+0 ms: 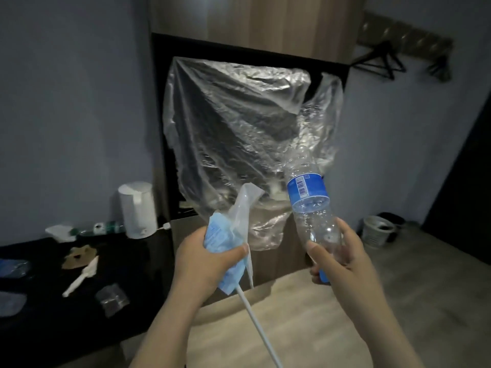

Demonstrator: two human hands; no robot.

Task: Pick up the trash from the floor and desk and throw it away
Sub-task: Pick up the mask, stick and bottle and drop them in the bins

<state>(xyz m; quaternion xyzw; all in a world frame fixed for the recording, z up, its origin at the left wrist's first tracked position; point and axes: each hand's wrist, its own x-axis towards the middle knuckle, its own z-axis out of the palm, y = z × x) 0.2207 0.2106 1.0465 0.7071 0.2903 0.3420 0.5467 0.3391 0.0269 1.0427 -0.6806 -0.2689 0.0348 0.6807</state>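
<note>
Clear plastic bag [239, 128] billows ahead, its edge gripped together with a blue wrapper [225, 245] by the left hand [202, 264]; the right hand [342, 258] curls round a crumpled bottle [308, 191], far end against the bag; 1 white spoon [82, 274] lies on the dark desk [53, 320].

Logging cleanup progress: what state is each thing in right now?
left hand: grips blue wrapper and clear bag.
right hand: grips plastic bottle.
plastic bottle: empty, crumpled, cap end down.
clear bag: held up, crinkled.
kettle: upright, lid shut.
green bottle: lying on desk.
bin: upright on floor.
</note>
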